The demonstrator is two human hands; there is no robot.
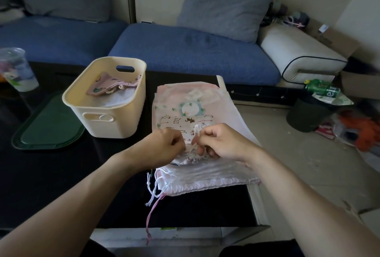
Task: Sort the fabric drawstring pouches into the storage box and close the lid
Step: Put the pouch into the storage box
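A stack of pale fabric drawstring pouches [197, 104] lies on the black table to the right of a cream storage box [107, 121]. On top of the stack is a small white pouch with animal prints [176, 123]. My left hand [164, 147] and my right hand [222, 143] both pinch its white cords at the gathered near end. Inside the box lie a pink patterned pouch [107, 86] and a white one. The dark green lid [49, 125] lies flat on the table left of the box.
A clear plastic cup [16, 69] stands at the far left. A blue sofa with grey cushions [224, 3] runs behind the table. On the floor to the right are a dark bin [308, 116], a green bottle [320, 88] and scattered clutter.
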